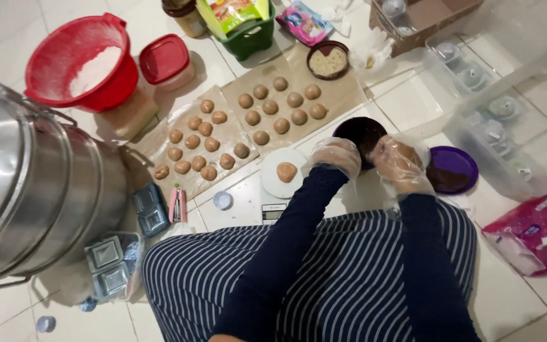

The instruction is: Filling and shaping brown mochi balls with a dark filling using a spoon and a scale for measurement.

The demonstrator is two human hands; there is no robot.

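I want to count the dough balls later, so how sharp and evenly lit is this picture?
Head view: soft, even light; dough balls sharp on the brown paper; gloved left hand and right hand slightly blurred; glare streaks on the steel pot; the clear bin looks hazy.

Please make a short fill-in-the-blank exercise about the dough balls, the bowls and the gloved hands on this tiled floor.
1. Both the left hand and the right hand wear clear plastic ____.
2. One brown dough ball lies alone on the round white ____.
3. The big plastic bowl holding white flour is ____ in colour.
4. The flat purple lid lies beside the ____ hand.

Missing words: gloves; plate; red; right
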